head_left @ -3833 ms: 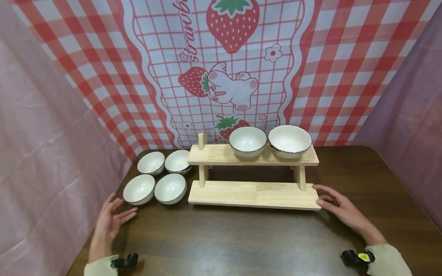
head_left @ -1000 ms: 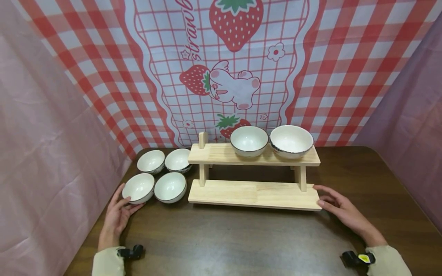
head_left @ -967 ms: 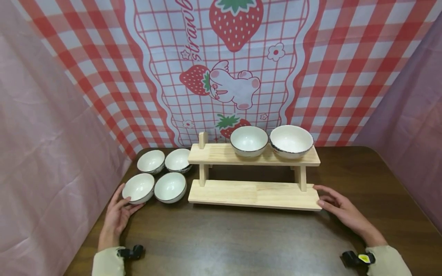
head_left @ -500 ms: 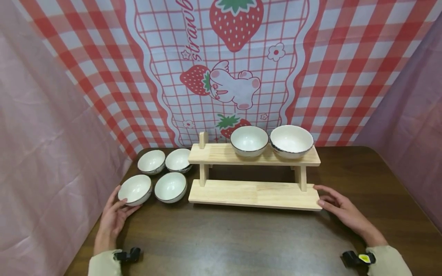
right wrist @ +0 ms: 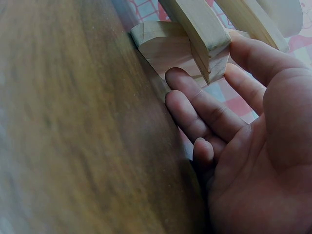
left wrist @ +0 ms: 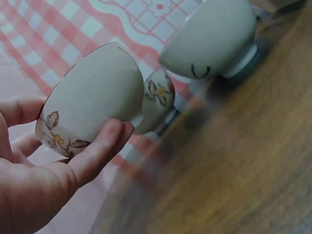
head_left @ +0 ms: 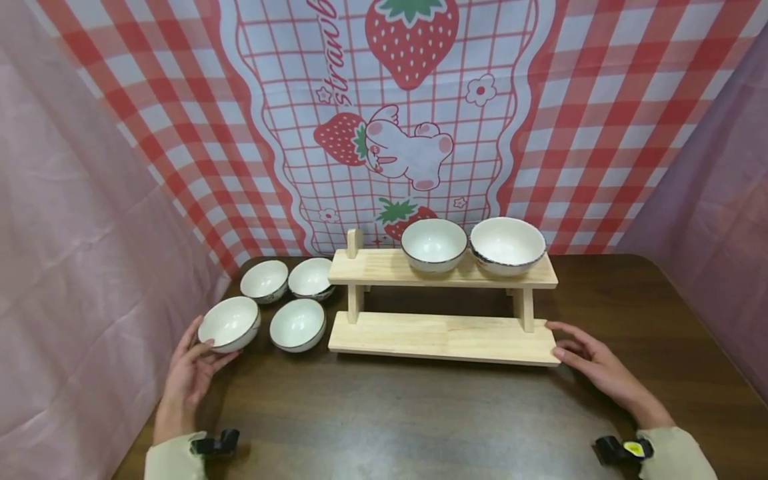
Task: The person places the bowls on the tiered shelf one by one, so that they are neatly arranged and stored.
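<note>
White bowl pinched in left fingers, 1 pale bowl between it and wooden rack pinched by right fingers.

The left hand and right hand are bare. The left sleeve is plain pale cream fabric, creased near the cuff; the right sleeve matches it in colour. A matt black camera mount with a rounded block is worn at the left cuff. Its black counterpart at the right cuff carries a yellow label, its markings too small to read.
</note>
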A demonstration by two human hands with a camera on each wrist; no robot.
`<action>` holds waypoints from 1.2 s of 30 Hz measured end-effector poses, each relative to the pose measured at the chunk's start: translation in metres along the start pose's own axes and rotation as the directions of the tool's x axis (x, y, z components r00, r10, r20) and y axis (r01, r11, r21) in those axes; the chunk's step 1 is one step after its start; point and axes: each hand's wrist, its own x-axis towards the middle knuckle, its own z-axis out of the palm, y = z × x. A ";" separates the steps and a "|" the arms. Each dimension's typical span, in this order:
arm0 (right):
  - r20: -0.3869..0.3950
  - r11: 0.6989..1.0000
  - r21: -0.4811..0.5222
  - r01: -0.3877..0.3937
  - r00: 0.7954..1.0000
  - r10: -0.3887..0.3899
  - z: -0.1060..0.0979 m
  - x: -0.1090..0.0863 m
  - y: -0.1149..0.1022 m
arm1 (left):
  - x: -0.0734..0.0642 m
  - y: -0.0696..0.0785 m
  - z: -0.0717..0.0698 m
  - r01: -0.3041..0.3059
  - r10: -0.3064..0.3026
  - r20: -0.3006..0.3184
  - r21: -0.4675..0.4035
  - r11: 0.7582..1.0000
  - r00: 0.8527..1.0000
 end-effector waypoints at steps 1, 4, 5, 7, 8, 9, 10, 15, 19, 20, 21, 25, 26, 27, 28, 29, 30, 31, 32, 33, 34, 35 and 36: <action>-0.002 1.000 0.001 0.001 1.000 -0.001 0.000 0.000 0.000 | 0.000 0.001 0.001 0.001 -0.001 0.005 -0.008 1.000 1.000; -0.004 1.000 0.001 0.004 1.000 -0.004 0.000 0.000 0.001 | 0.000 0.005 0.006 0.002 -0.002 0.017 0.000 1.000 1.000; -0.004 1.000 0.004 0.003 1.000 -0.003 0.000 0.000 0.001 | 0.000 0.005 0.007 0.002 -0.002 0.022 0.001 1.000 1.000; -0.004 1.000 0.006 0.002 1.000 -0.002 0.000 0.000 0.001 | 0.001 0.007 0.010 0.001 -0.001 0.030 0.006 1.000 1.000; -0.002 1.000 0.007 -0.001 1.000 0.001 0.001 0.000 0.001 | 0.001 0.008 0.012 0.000 0.000 0.030 0.010 1.000 1.000; -0.002 1.000 0.007 -0.003 1.000 0.003 0.001 0.000 0.001 | 0.001 0.008 0.013 -0.001 0.001 0.032 0.005 1.000 0.999; -0.001 1.000 0.005 -0.006 1.000 0.006 0.001 0.000 0.001 | 0.001 0.009 0.014 -0.003 0.002 0.034 0.010 1.000 0.999; 0.005 1.000 -0.006 -0.017 1.000 0.017 0.000 -0.001 0.000 | 0.002 0.012 0.024 -0.008 0.007 0.050 0.010 1.000 0.999; 0.007 1.000 -0.007 -0.017 1.000 0.017 0.000 -0.001 0.000 | 0.003 0.014 0.032 -0.013 0.012 0.075 0.007 1.000 0.997; 0.007 1.000 -0.007 -0.017 1.000 0.017 0.000 0.000 0.000 | 0.004 0.014 0.035 -0.013 0.012 0.079 0.012 1.000 0.997; 0.007 1.000 -0.007 -0.016 1.000 0.016 0.000 0.000 0.001 | 0.004 0.014 0.037 -0.015 0.014 0.086 0.011 1.000 0.996; 0.003 1.000 -0.006 -0.017 1.000 0.017 0.000 0.000 0.001 | 0.004 0.017 0.048 -0.010 0.007 0.091 0.031 0.999 0.996; 0.002 1.000 -0.006 -0.015 1.000 0.016 0.000 0.000 0.001 | 0.005 0.018 0.051 -0.010 0.006 0.091 0.044 0.999 0.996; 0.002 1.000 -0.007 -0.014 1.000 0.014 0.000 0.000 0.001 | 0.005 0.018 0.053 -0.010 0.006 0.094 0.051 0.999 0.996; 0.000 1.000 -0.007 -0.014 1.000 0.014 0.000 0.000 0.001 | 0.005 0.019 0.056 -0.010 0.004 0.096 0.060 0.998 0.995; 0.001 1.000 -0.007 -0.013 1.000 0.013 0.000 0.001 0.000 | 0.006 0.020 0.058 -0.012 0.006 0.103 0.063 0.998 0.995; 0.001 1.000 -0.006 -0.013 1.000 0.013 0.000 0.001 0.000 | 0.006 0.020 0.061 -0.014 0.007 0.110 0.063 0.998 0.994; 0.002 1.000 -0.007 -0.014 1.000 0.014 0.000 0.001 0.000 | 0.007 0.021 0.063 -0.017 0.009 0.121 0.060 0.998 0.993; 0.003 1.000 -0.007 -0.017 1.000 0.017 0.000 0.000 0.000 | 0.007 0.021 0.066 -0.021 0.013 0.134 0.058 0.998 0.991; 0.005 1.000 -0.009 -0.020 1.000 0.020 -0.001 0.000 0.000 | 0.008 0.021 0.068 -0.022 0.014 0.148 0.051 0.998 0.989; 0.005 1.000 -0.009 -0.024 1.000 0.024 -0.001 0.000 0.000 | 0.009 0.022 0.071 -0.027 0.019 0.161 0.053 0.998 0.987; 0.007 1.000 -0.010 -0.028 1.000 0.028 -0.001 0.000 -0.001 | 0.009 0.022 0.073 -0.030 0.021 0.175 0.047 0.998 0.984; 0.008 0.999 -0.010 -0.032 0.999 0.032 -0.001 0.000 -0.001 | 0.010 0.022 0.076 -0.032 0.023 0.185 0.049 0.998 0.982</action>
